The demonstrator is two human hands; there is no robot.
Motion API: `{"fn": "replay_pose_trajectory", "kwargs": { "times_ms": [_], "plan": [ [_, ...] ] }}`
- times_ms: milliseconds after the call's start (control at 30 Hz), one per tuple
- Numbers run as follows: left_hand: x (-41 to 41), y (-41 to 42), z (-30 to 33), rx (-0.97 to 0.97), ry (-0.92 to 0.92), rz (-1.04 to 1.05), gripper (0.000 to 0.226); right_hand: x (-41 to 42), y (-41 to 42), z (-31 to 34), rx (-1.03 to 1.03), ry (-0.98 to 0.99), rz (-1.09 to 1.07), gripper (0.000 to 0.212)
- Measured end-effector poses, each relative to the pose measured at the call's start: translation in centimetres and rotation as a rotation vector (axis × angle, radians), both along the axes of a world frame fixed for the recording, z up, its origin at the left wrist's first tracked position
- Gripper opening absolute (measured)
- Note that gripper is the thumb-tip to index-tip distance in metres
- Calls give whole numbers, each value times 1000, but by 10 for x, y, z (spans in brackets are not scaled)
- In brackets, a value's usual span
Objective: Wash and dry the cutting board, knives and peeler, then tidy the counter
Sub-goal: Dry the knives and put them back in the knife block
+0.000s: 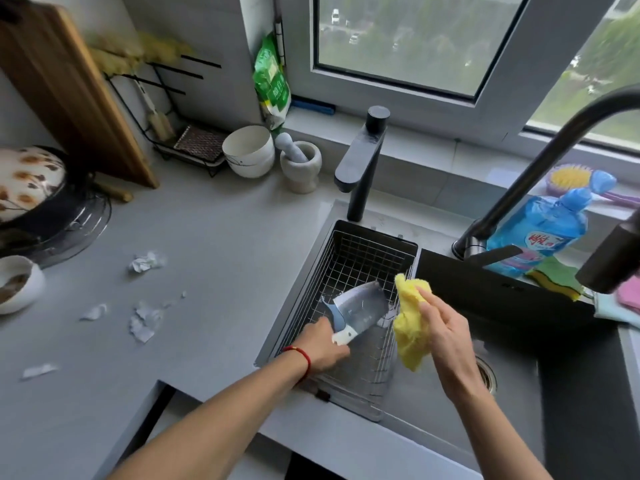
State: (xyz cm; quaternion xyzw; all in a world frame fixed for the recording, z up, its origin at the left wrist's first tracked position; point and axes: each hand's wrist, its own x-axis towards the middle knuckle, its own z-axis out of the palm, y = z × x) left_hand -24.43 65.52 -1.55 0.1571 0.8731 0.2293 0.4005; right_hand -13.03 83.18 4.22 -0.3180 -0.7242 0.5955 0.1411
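Left hand point(320, 344): fingers wrapped round the handle of a knife point(360, 311), a broad cleaver, held over the wire basket point(363, 268) in the sink point(519, 341).
Right hand point(446, 327): fingers pinching a bunched yellow cloth point(412, 323), just beside the blade.
Knife handling: stiff steel, likely heavy at the front and slippery when wet; best held firmly by the handle and wiped from the spine side, away from the edge.
Cloth: soft and limp, folds easily round the blade.
Board point(69, 95): leans upright against the wall, far left.
Bench point(207, 254): scattered paper scraps point(147, 261) lie on it, not yet cleared.
Peeler: not visible.
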Motion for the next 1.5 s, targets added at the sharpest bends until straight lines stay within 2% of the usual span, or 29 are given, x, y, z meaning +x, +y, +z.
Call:
{"fn": "replay_pose_trajectory", "kwargs": {
  "times_ms": [33,167,233,400,467,567,600,667,767,833,900,967,1100,1167,1233,1333,1500],
  "plan": [
    [0,-15,10,8,11,-10,25,-2,-12,-2,72,-15,80,23],
    [9,-69,42,87,34,-9,28,-16,-78,-30,485,37,490,31],
    [11,-90,55,134,74,3,27,-31,-84,-46,611,79,567,30],
    [11,-124,79,190,76,36,26,-62,-61,-47,467,-203,192,30],
    [10,-125,85,210,77,56,26,-62,-90,-38,453,-50,206,28],
    [6,-123,90,200,130,40,24,-48,-132,-32,502,190,399,27],
    [5,-123,90,202,141,36,24,-49,-128,-33,502,210,391,26],
    [7,-125,90,209,155,25,24,-60,-101,-34,435,152,211,24],
    [14,-124,88,228,130,19,27,-71,-73,-40,339,-126,-10,27],
    [15,-122,88,236,134,24,27,-70,-88,-39,387,-35,24,24],
    [12,-121,88,243,157,23,26,-61,-104,-38,466,95,153,20],
    [13,-120,86,261,156,31,26,-63,-92,-38,480,125,159,19],
    [22,-121,80,272,17,142,29,-82,-29,-41,230,-228,-60,30],
    [22,-120,80,267,16,154,31,-81,-15,-39,147,-283,-159,31],
    [20,-116,81,249,65,129,31,-75,-24,-33,216,-148,-219,28],
    [18,-108,83,244,116,108,28,-70,-69,-25,332,-2,-21,23],
    [11,-101,87,256,149,85,26,-49,-131,-21,369,202,199,21]
  ]
}}
